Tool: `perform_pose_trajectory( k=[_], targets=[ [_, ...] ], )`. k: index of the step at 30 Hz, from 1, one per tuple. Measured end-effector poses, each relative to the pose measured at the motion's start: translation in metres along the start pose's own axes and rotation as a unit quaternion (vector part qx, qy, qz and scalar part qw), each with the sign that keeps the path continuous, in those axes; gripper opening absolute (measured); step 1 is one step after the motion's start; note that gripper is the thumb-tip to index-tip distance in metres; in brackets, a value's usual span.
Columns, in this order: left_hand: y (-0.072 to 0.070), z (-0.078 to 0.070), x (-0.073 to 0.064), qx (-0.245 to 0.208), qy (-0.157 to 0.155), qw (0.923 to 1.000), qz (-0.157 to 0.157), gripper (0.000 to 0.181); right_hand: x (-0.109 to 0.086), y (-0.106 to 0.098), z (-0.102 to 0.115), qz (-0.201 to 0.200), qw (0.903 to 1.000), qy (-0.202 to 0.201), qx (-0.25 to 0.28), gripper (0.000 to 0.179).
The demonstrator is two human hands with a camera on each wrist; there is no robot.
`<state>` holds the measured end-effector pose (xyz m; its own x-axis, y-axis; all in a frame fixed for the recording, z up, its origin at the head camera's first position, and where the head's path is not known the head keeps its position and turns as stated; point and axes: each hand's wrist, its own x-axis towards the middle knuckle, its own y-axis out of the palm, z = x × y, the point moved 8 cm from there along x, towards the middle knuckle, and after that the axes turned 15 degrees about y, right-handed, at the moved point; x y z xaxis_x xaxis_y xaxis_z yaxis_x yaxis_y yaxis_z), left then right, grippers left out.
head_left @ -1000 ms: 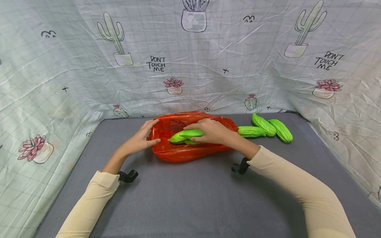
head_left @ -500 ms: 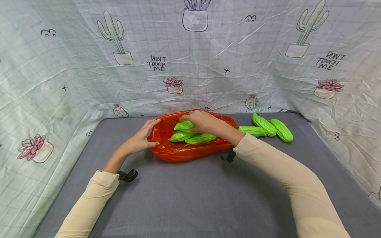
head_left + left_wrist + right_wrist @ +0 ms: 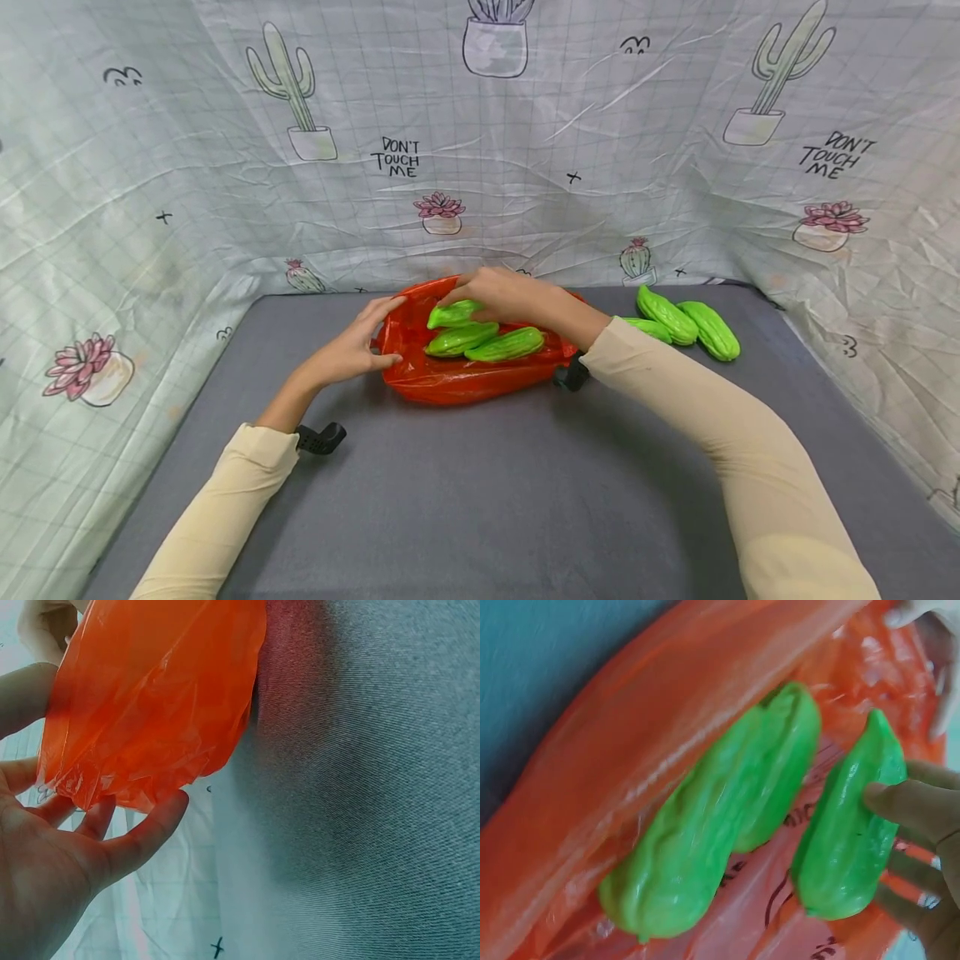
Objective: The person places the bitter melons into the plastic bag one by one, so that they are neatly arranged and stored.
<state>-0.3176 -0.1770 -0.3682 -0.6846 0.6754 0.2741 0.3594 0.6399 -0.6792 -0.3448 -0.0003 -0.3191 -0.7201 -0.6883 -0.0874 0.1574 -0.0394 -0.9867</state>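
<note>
A red plastic bag [image 3: 442,390] lies on its side with its mouth spread upward. My left hand [image 3: 351,350] rests against the bag's left end, thumb and fingers spread apart; in the left wrist view the fingers [image 3: 142,838] reach under the crumpled end. My right hand [image 3: 504,293] pinches a light green, ribbed bitter melon [image 3: 851,825] between thumb and fingers, inside the bag near its far side. Two more bitter melons lie in the bag, one at the front [image 3: 506,345] and one in the middle [image 3: 459,338]. Printed lettering shows on the plastic in the right wrist view.
Right of the bag, three bitter melons lie close together on the grey table [image 3: 450,508]: one upper [image 3: 667,315], one at the far right [image 3: 708,331], one partly behind the right sleeve [image 3: 649,328]. A cactus-print curtain [image 3: 525,167] surrounds the table.
My right hand has moved back and left inside the bag, carrying one bitter melon away from the other two, which are now uncovered. My left hand has stayed at the bag's end.
</note>
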Motion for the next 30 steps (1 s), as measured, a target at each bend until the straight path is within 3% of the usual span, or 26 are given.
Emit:
perform_pose_trajectory(
  k=[5,9,13,19,30],
  targets=[
    [-0.001,-0.002,0.003,-0.002,0.007,1.0000,-0.002,0.093,0.012,0.006,0.002,-0.002,0.9967,-0.014,-0.080,0.049],
    [0.000,-0.003,0.003,-0.010,0.008,0.9999,0.003,0.092,0.021,0.015,0.001,0.025,0.9933,-0.008,-0.112,0.050],
    [0.001,-0.003,0.002,-0.007,0.003,1.0000,0.003,0.092,0.027,0.019,0.001,0.082,0.9922,-0.016,-0.093,0.050],
    [0.004,-0.002,0.000,0.001,-0.004,0.9999,0.009,0.093,0.031,0.025,0.001,0.192,0.9799,-0.021,-0.051,0.058],
    [0.010,-0.007,0.000,0.040,0.005,0.9991,0.013,0.114,0.036,0.027,-0.003,0.235,0.9710,0.004,-0.045,0.058]
  ],
)
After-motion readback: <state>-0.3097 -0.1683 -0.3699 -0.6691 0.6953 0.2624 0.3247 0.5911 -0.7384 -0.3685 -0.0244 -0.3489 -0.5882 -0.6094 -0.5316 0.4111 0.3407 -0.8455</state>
